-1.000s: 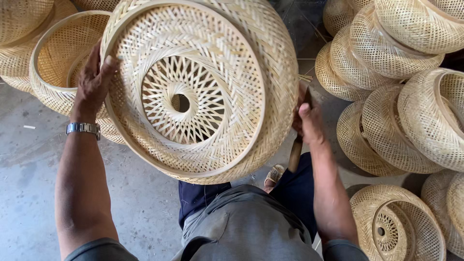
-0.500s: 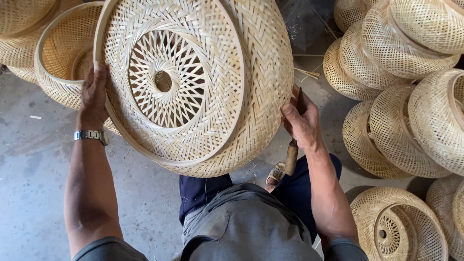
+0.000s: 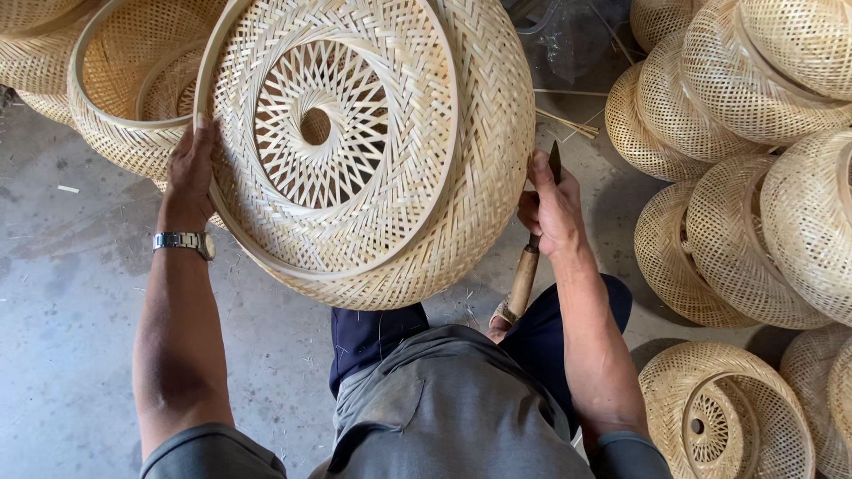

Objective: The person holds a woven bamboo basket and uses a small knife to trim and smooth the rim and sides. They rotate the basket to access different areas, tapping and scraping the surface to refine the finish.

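Basket: big woven bamboo basket (image 3: 373,151) held up off floor, tilted, open rim facing person | left hand (image 3: 191,173) clasps left rim, fingers curled over edge, arm straight | right hand (image 3: 552,208) braces right wall while closed round wooden-handled knife (image 3: 525,266), blade up | 2 hands equally near, basket between them

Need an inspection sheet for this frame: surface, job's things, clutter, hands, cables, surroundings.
Surface: grey concrete floor, dusty, with scattered bits of straw.
Job's things: large woven bamboo basket held up on edge, open spiral centre facing the camera; knife with a pale handle.
Clutter: loose bamboo strips on the floor behind the basket.
Hands: left hand grips the basket's rim; right hand steadies the basket's side while holding the knife.
Cables: nothing seen.
Surroundings: finished woven baskets piled right, more baskets upper left.
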